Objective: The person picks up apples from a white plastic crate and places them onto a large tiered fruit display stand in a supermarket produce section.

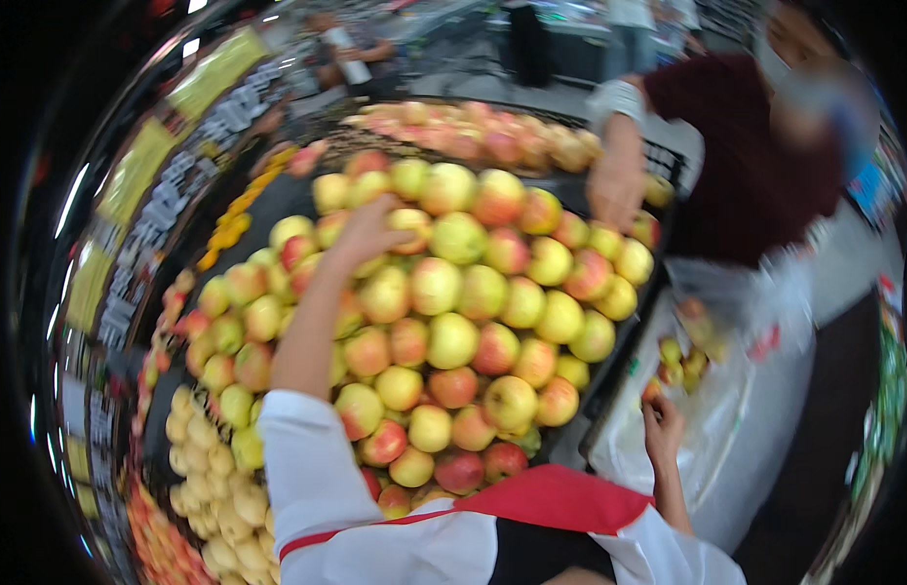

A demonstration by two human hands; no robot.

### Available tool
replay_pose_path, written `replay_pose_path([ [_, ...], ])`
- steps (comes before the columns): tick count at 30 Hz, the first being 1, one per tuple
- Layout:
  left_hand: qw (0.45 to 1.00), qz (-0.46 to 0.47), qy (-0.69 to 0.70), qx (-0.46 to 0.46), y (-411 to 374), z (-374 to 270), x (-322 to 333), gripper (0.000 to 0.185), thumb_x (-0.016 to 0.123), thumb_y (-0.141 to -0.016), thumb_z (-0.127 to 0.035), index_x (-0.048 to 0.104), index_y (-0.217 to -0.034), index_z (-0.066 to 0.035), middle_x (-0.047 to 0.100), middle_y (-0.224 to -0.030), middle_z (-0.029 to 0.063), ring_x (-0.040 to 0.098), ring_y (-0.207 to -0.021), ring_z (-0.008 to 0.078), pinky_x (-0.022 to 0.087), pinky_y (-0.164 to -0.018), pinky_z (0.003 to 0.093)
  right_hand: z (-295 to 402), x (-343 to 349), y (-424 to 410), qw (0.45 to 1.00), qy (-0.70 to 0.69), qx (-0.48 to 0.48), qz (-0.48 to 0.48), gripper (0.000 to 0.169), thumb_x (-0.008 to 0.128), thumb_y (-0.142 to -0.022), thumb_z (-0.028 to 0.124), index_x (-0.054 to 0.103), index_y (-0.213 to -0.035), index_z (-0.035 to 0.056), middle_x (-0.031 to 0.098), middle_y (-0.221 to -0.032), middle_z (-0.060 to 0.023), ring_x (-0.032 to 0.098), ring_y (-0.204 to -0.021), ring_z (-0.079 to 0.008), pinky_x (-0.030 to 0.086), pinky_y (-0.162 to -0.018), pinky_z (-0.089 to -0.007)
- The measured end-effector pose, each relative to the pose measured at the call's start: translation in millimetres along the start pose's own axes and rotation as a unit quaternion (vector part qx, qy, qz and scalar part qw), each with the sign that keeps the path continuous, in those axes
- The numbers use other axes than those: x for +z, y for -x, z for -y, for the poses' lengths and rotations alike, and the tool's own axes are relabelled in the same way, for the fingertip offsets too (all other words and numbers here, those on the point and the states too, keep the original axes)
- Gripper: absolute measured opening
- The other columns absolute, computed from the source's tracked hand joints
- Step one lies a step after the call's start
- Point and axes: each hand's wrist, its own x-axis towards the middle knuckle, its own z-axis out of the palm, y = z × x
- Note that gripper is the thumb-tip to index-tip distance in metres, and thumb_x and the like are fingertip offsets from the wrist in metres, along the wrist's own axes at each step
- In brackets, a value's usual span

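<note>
A large heap of yellow-red apples [453,340] lies before me. My left hand [373,230] reaches into its upper part, with thumb and fingers around the left side of an apple [415,232]. Motion blur softens that grip. On my right, my right hand [665,424] is over a white plastic-lined crate [621,446], its fingertips closed on a small red-yellow fruit [651,389]. Several small apples [680,362] lie in the crate just beyond those fingers.
Across the heap, another person's hand [618,186] touches the apples at the right edge. A clear plastic bag [767,292] hangs by the crate. Pale yellow fruit [219,497] is piled at lower left, pinkish fruit [490,135] behind. Yellow signs [135,172] line the left.
</note>
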Motion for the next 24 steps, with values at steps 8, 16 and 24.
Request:
replay_pose_path([
  [8, 0.912, 0.253, 0.317, -0.065, 5.7, 6.7, -31.5, 0.063, 0.052, -0.067, 0.013, 0.049, -0.128, -0.002, 0.054, -0.128, 0.0072, 0.050, -0.121, 0.0175, 0.038, -0.104, 0.0305, -18.2, -25.0, 12.2, 0.999, 0.038, 0.026, -0.010, 0.014, 0.061, -0.081, 0.007, 0.061, -0.088, -0.0052, 0.064, -0.083, -0.0209, 0.065, -0.075, -0.0332, 0.053, -0.066, -0.0379],
  [16, 0.970, 0.193, 0.142, -0.049, -0.2, -3.3, -6.7, 0.054, 0.040, -0.070, 0.014, 0.056, -0.119, -0.001, 0.057, -0.120, 0.0095, 0.050, -0.117, 0.0202, 0.035, -0.101, 0.0265, -101.7, -21.6, 47.4, 0.986, 0.116, 0.110, 0.044, 0.023, 0.060, -0.076, 0.010, 0.065, -0.092, -0.0044, 0.066, -0.084, -0.0225, 0.065, -0.078, -0.0367, 0.052, -0.072, -0.0419],
  [24, 0.973, 0.204, 0.058, -0.094, -6.5, -31.2, 7.5, 0.035, 0.059, -0.082, -0.002, 0.055, -0.117, -0.001, 0.058, -0.109, 0.0063, 0.052, -0.101, 0.0162, 0.040, -0.091, 0.0285, -180.3, -16.7, 37.1, 0.976, 0.121, 0.163, 0.079, 0.034, 0.065, -0.075, 0.017, 0.066, -0.101, -0.0040, 0.068, -0.088, -0.0199, 0.068, -0.080, -0.0299, 0.052, -0.073, -0.0367],
])
